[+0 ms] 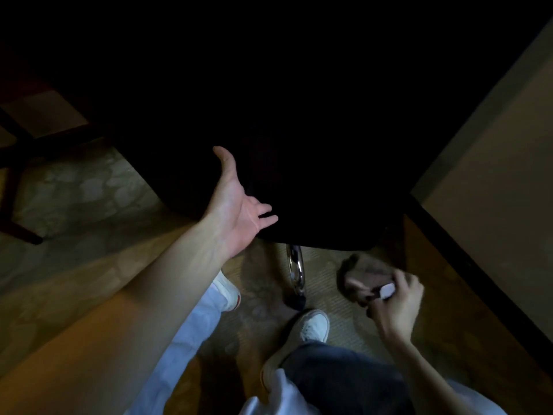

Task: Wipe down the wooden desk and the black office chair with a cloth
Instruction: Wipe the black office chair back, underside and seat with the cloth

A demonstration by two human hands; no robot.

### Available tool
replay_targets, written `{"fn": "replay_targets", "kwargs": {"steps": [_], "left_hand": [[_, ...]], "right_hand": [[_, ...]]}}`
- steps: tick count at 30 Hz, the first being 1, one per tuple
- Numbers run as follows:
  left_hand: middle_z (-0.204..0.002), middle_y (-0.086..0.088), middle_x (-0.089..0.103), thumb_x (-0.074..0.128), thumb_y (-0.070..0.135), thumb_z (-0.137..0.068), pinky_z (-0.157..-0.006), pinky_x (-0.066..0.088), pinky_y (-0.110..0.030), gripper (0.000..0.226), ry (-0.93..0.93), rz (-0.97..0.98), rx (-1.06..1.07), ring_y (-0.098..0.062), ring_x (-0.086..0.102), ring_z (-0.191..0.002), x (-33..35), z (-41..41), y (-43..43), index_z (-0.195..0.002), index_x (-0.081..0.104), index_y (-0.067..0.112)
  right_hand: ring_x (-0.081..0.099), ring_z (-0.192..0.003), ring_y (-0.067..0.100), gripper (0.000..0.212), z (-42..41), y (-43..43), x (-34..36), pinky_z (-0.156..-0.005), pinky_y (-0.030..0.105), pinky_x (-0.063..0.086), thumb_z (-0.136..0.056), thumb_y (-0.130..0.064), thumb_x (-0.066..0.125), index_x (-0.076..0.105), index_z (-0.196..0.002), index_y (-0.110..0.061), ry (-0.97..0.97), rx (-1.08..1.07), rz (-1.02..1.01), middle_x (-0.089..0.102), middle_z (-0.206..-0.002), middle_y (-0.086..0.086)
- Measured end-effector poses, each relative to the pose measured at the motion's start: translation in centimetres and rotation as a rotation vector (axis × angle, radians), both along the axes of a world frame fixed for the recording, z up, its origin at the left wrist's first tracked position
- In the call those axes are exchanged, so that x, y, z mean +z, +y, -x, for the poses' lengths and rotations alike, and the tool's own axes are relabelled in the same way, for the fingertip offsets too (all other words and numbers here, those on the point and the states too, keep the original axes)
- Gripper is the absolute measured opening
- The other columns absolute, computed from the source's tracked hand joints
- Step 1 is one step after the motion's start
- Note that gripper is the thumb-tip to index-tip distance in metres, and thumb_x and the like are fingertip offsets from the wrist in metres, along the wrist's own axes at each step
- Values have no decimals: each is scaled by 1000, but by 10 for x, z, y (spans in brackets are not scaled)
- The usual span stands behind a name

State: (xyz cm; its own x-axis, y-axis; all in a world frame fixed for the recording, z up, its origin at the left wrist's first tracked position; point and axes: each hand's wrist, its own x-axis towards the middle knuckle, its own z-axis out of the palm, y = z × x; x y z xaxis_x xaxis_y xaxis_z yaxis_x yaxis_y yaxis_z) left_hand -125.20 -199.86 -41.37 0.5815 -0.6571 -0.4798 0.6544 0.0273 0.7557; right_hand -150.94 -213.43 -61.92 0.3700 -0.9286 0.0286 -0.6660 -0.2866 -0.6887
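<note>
The black office chair (299, 145) fills the dark upper middle of the head view, seen from above. My left hand (236, 202) rests against its left lower edge, palm up, thumb raised and fingers spread, holding nothing. Below the chair's right side my right hand (395, 298) is closed on a bunched brownish cloth (365, 274); a small pale object shows between its fingers. A chrome chair leg (295, 271) with a dark caster comes down under the seat. No part of the wooden desk can be told apart in the dark.
Patterned carpet (77, 190) covers the floor. My white shoes (311, 324) stand just under the chair. A dark furniture frame (12, 187) stands at the left. A pale wall with a dark baseboard (466, 265) runs along the right.
</note>
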Motion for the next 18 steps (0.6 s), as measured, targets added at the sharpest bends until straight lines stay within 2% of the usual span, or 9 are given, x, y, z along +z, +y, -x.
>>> {"fn": "replay_targets", "kwargs": {"steps": [3,5,7,8,10,11,15,16,18], "left_hand": [[-167,-28,14,34,90,-84,-120,32,-61,117,26,-28,-21,-43,27,-152,5,-2,9,-164,-8,16],[-165,-31,19,40,85,-87,-119,34,-60,118,31,-62,-51,-40,34,-150,8,-9,22,-163,-5,7],[-161,-28,33,46,74,-92,-117,39,-56,106,-16,-131,-139,-35,46,-143,13,-23,42,-162,12,2],[-156,-24,43,50,69,-92,-114,43,-53,98,-59,-182,-186,-32,52,-138,14,-34,55,-160,25,3],[-146,-18,57,57,61,-88,-102,51,-47,79,-165,-285,-190,-26,63,-124,15,-68,82,-149,45,13],[-142,-16,60,59,57,-90,-94,54,-43,69,-219,-334,-136,-24,66,-117,15,-89,97,-145,49,17],[-129,-4,61,55,35,-104,-66,59,-32,46,-415,-451,141,-14,62,-101,14,-168,147,-148,48,25],[-135,0,56,55,27,-104,-68,59,-32,49,-491,-471,147,-13,59,-106,12,-183,153,-152,43,30],[-146,10,50,55,11,-100,-87,54,-34,71,-579,-443,99,-13,53,-122,6,-197,150,-158,29,42]], "right_hand": [[52,-119,37,45,-11,-9,43,-96,50,50,-85,-10,72,56,-126,-19,-373,-446,-154,50,-131,13],[62,-110,30,45,-28,-7,75,-90,47,56,-83,-23,72,55,-124,-31,-634,-563,-233,56,-127,7],[68,-100,22,40,-49,5,96,-77,39,61,-81,-23,69,55,-113,-43,-825,-601,-268,64,-118,1],[71,-94,22,39,-59,13,102,-73,43,62,-80,-21,68,55,-108,-45,-891,-614,-297,67,-111,-2],[73,-87,27,40,-77,31,104,-69,55,61,-78,-19,65,55,-109,-43,-965,-636,-360,70,-102,-5],[73,-90,31,43,-84,39,101,-70,62,60,-77,-18,64,54,-112,-41,-980,-650,-370,69,-106,-2],[65,-106,39,56,-101,53,83,-81,67,56,-74,-14,56,48,-121,-43,-941,-655,-314,57,-124,6],[66,-106,36,57,-106,55,82,-80,64,58,-74,-13,57,49,-117,-50,-941,-659,-294,56,-122,3],[64,-109,26,66,-111,57,85,-84,45,62,-76,-9,58,43,-103,-68,-916,-698,-251,54,-118,-9]]}}
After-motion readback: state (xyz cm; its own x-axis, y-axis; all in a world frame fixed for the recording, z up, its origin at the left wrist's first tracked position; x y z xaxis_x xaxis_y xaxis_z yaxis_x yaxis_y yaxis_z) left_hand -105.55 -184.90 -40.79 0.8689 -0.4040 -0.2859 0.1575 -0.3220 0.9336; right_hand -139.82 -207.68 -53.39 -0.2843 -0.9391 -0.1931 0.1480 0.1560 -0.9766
